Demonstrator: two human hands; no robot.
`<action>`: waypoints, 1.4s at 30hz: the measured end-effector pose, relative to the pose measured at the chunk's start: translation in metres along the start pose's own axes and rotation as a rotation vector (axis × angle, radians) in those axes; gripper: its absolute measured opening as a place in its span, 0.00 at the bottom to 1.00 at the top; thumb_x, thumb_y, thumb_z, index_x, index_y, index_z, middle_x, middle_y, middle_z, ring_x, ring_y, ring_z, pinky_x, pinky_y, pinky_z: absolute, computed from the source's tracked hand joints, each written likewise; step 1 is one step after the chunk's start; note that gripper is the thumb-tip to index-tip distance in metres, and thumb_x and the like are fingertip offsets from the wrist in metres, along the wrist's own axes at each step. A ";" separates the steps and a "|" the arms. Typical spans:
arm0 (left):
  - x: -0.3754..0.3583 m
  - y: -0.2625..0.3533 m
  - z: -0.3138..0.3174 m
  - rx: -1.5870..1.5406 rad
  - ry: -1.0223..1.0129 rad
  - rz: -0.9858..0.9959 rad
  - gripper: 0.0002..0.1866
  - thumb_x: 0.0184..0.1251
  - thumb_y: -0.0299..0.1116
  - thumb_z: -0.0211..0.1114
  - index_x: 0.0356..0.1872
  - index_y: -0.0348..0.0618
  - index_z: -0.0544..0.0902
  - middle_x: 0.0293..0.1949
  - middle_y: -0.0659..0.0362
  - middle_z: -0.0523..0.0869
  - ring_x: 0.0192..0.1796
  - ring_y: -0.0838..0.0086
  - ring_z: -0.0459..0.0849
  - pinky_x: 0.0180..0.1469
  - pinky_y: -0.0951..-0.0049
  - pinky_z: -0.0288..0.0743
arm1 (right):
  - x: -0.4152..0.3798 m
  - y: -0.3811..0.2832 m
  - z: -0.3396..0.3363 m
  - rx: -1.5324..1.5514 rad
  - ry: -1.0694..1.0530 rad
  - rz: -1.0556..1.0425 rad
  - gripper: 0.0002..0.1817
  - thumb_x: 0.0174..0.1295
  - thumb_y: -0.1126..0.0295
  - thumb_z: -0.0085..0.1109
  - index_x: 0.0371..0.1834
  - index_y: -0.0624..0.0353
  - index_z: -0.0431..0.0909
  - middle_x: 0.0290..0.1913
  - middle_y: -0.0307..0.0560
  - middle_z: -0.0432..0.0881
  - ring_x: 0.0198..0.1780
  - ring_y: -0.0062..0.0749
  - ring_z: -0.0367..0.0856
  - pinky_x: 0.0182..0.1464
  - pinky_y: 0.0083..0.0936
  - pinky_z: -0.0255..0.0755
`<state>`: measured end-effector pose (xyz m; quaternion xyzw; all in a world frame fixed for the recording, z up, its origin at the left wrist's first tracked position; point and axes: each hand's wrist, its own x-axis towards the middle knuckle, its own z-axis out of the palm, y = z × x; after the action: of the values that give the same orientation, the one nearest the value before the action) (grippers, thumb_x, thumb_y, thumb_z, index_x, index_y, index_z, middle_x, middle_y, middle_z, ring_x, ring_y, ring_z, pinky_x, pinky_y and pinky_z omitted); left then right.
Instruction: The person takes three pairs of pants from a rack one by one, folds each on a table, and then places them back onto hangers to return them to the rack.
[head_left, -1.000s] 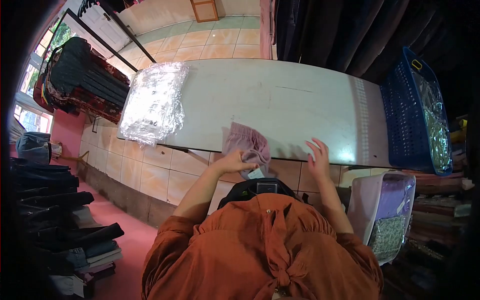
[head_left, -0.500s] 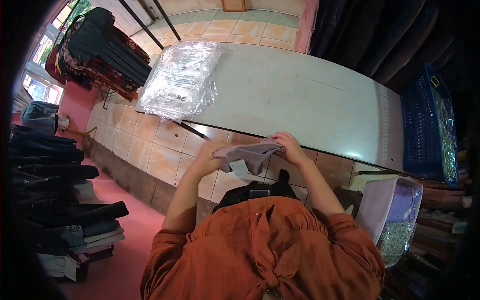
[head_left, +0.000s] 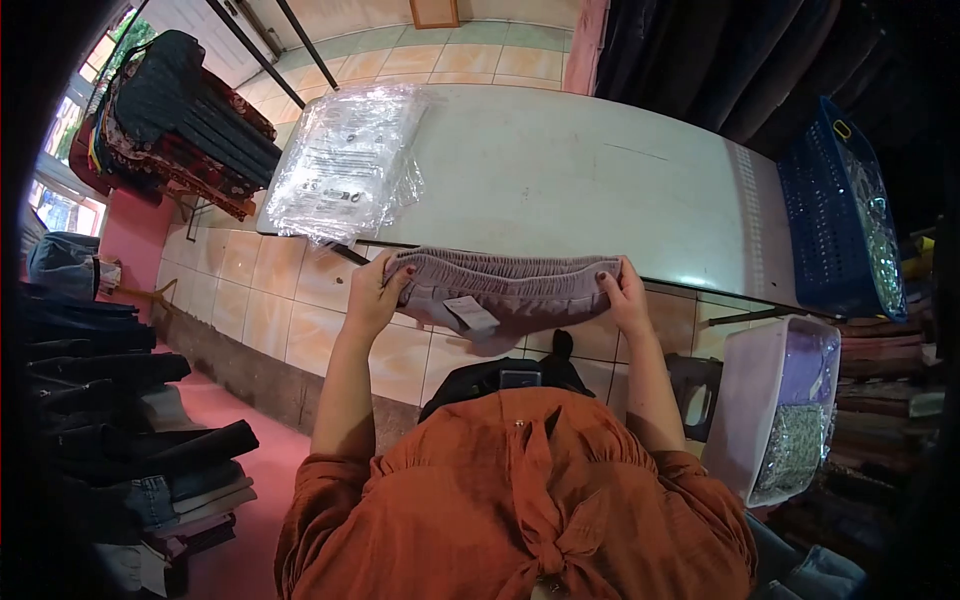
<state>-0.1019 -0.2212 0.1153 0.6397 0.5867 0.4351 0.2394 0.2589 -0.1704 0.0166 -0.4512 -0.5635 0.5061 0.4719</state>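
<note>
A mauve-grey garment with a gathered elastic waistband [head_left: 505, 280] is stretched sideways between my two hands, in front of my body near the table's front edge. My left hand [head_left: 373, 295] grips the left end of the waistband, thumb on the near side. At the right end, my right hand [head_left: 625, 292] is closed on the band in the same way. A white tag [head_left: 470, 313] hangs from the garment's front, left of its middle. The lower part of the garment is foreshortened, so its full shape cannot be made out.
On the white table [head_left: 560, 180], a stack of clear plastic packages [head_left: 345, 165] lies at the left end. A blue basket [head_left: 840, 210] stands at the right end. Below it is a white bin [head_left: 750, 400] with packed goods. Folded jeans [head_left: 110, 400] are piled at left; clothes [head_left: 190, 110] hang behind.
My hands have moved apart, pulling the waistband out wide. The garment was bunched between them and now shows its elastic band. The view has shifted slightly.
</note>
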 end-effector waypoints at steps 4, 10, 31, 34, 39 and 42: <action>0.007 -0.003 0.003 0.053 -0.019 0.043 0.07 0.60 0.31 0.63 0.34 0.37 0.79 0.21 0.55 0.78 0.24 0.72 0.75 0.29 0.76 0.68 | 0.004 -0.047 -0.013 0.117 0.037 -0.036 0.06 0.60 0.73 0.54 0.38 0.62 0.70 0.33 0.36 0.75 0.36 0.16 0.70 0.41 0.16 0.67; 0.034 -0.008 0.020 0.066 0.241 0.208 0.10 0.56 0.32 0.66 0.28 0.36 0.77 0.17 0.56 0.72 0.20 0.70 0.68 0.25 0.75 0.65 | 0.016 -0.119 -0.039 -0.073 -0.059 -0.080 0.10 0.55 0.76 0.60 0.38 0.62 0.71 0.33 0.35 0.75 0.37 0.15 0.71 0.41 0.15 0.67; 0.260 -0.024 0.144 0.209 0.195 0.028 0.15 0.53 0.40 0.68 0.34 0.38 0.79 0.30 0.49 0.81 0.33 0.58 0.79 0.35 0.68 0.71 | 0.236 -0.026 -0.109 -0.535 0.341 0.004 0.20 0.55 0.66 0.61 0.50 0.59 0.72 0.45 0.54 0.79 0.45 0.48 0.77 0.48 0.32 0.70; 0.237 -0.064 0.183 0.586 0.073 0.193 0.30 0.53 0.44 0.66 0.57 0.50 0.69 0.60 0.49 0.67 0.60 0.55 0.66 0.56 0.58 0.63 | 0.228 0.019 -0.086 -0.992 0.397 0.027 0.27 0.54 0.65 0.61 0.58 0.52 0.67 0.58 0.54 0.70 0.57 0.50 0.68 0.53 0.42 0.66; 0.161 -0.098 0.186 0.825 -0.434 0.121 0.42 0.54 0.58 0.59 0.68 0.56 0.55 0.71 0.53 0.47 0.72 0.58 0.45 0.64 0.41 0.46 | 0.185 0.055 -0.056 -1.260 0.140 0.081 0.32 0.54 0.57 0.59 0.64 0.39 0.61 0.69 0.53 0.52 0.69 0.59 0.47 0.63 0.61 0.48; 0.149 -0.110 0.180 0.898 -0.538 0.055 0.42 0.56 0.61 0.54 0.69 0.56 0.53 0.72 0.55 0.45 0.73 0.58 0.42 0.65 0.40 0.43 | 0.176 0.062 -0.052 -1.262 0.051 0.034 0.32 0.54 0.52 0.58 0.65 0.35 0.61 0.70 0.52 0.50 0.70 0.57 0.43 0.65 0.62 0.41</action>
<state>-0.0207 -0.0195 -0.0250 0.7836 0.6162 -0.0329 0.0721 0.2862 0.0159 -0.0297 -0.6634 -0.7350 0.0727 0.1203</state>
